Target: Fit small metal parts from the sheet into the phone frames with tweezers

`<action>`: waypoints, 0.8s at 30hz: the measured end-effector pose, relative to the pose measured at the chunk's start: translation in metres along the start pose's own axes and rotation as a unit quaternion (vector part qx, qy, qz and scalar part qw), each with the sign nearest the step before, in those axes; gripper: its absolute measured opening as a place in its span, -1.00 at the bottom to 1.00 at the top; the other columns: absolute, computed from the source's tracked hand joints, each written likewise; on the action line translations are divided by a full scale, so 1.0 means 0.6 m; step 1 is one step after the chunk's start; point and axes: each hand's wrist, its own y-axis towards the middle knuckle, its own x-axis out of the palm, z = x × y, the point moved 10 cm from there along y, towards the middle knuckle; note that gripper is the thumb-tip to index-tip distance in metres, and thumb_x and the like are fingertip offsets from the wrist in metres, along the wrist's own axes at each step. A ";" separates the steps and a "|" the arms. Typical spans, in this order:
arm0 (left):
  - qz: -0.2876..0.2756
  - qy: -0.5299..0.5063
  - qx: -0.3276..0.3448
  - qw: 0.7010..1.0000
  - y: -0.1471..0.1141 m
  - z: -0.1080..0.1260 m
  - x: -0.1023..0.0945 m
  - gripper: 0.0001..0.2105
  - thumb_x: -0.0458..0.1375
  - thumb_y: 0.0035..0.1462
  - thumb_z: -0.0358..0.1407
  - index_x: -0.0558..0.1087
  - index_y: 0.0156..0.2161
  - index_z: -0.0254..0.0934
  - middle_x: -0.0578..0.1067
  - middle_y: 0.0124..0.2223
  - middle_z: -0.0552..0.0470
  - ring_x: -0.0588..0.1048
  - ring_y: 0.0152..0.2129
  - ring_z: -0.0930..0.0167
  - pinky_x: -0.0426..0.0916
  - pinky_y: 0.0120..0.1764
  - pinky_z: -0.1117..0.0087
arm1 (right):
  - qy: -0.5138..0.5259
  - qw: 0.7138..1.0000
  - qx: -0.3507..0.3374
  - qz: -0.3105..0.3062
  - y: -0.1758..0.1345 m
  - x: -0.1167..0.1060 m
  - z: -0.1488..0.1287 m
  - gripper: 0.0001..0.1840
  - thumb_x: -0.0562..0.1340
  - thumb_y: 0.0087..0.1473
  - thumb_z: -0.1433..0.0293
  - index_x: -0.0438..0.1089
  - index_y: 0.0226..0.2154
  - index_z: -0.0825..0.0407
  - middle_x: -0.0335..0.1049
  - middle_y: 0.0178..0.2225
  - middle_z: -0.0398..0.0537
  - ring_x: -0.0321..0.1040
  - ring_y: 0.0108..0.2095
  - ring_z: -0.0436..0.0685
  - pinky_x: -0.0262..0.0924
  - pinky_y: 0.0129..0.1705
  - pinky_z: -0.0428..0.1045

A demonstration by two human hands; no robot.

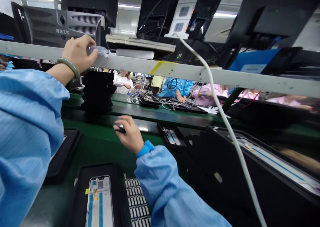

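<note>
Left hand: up at the rail [140, 63], our left hand [80, 54] has thumb and fingers drawn together around a clear plastic piece [100, 50], with a green bracelet [70, 67] on the wrist.
Clear plastic: here it is, at the upper edge of the rail, long axis running roughly along it, free end pointing right and dipping slightly; whether it touches the metal, we cannot tell.
Right hand: lower down, over the far part of the desk [92, 150], our right hand [130, 133] has its fingers curled in a narrow grip on a small dark piece [120, 129], a blue band [145, 148] at the cuff.
Dark piece: it sits between thumb and fingers, its visible edge lying nearly sideways; too small and blurred for us to name.
Phone frame: below us, the phone frame [100, 203] lies in a black tray [80, 193], long axis running away from us, leaning slightly right at the far end, blue strips along its length.
Metal tabs: just right of that tray we have rows of metal tabs [137, 200], partly behind our right sleeve.
Far side: a stack of black trays [97, 90] stands below our left hand; beyond it, co-workers sit among tangled cables.
White cable: it hangs from the power strip [183, 12], curving down at our right.
</note>
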 end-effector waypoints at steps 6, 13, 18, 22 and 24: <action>0.052 -0.033 -0.072 0.995 -0.013 -0.031 -0.027 -0.70 0.03 0.17 -0.15 0.47 -0.16 -0.30 0.54 -0.16 0.02 0.42 -0.23 0.41 0.26 -0.04 0.36 | -0.051 0.987 -0.128 0.084 0.206 -0.046 -0.099 -0.81 0.09 0.24 0.33 0.35 -0.15 0.03 0.30 -0.03 0.07 0.31 0.02 0.12 0.33 -0.04 -0.03; 0.083 -0.066 -0.103 0.989 -0.026 -0.055 -0.051 -0.81 0.07 0.16 -0.21 0.46 -0.32 -0.27 0.52 -0.35 0.12 0.34 -0.41 0.50 0.28 -0.18 0.43 | -0.139 0.978 -0.151 0.030 0.378 0.011 -0.140 -0.69 -0.08 0.31 0.45 0.28 -0.01 0.07 0.24 0.01 -0.02 0.33 0.01 0.13 0.29 -0.01 0.05; 0.090 -0.105 -0.087 0.987 -0.028 -0.060 -0.055 -0.84 0.08 0.16 -0.23 0.44 -0.31 -0.27 0.53 -0.34 0.13 0.41 -0.39 0.50 0.30 -0.22 0.41 | -0.182 0.976 -0.111 0.035 0.420 0.020 -0.124 -0.63 -0.05 0.28 0.51 0.27 0.06 0.02 0.27 0.04 -0.03 0.33 0.04 0.21 0.30 -0.01 0.09; 0.097 -0.145 -0.071 0.982 -0.029 -0.065 -0.051 -0.87 0.06 0.16 -0.24 0.41 -0.29 -0.24 0.55 -0.31 0.09 0.49 -0.36 0.45 0.34 -0.25 0.41 | -0.213 0.967 -0.134 0.037 0.427 0.021 -0.133 -0.59 -0.12 0.29 0.51 0.22 0.10 0.02 0.22 0.04 -0.02 0.37 -0.01 0.18 0.31 -0.04 0.07; 0.104 -0.169 -0.067 0.978 -0.031 -0.071 -0.049 -0.88 0.07 0.14 -0.22 0.40 -0.28 -0.20 0.54 -0.33 0.09 0.51 -0.36 0.41 0.35 -0.25 0.39 | -0.226 0.963 -0.141 0.042 0.428 0.019 -0.138 -0.60 -0.14 0.30 0.49 0.22 0.08 0.05 0.21 0.00 -0.01 0.39 -0.04 0.16 0.31 -0.05 0.08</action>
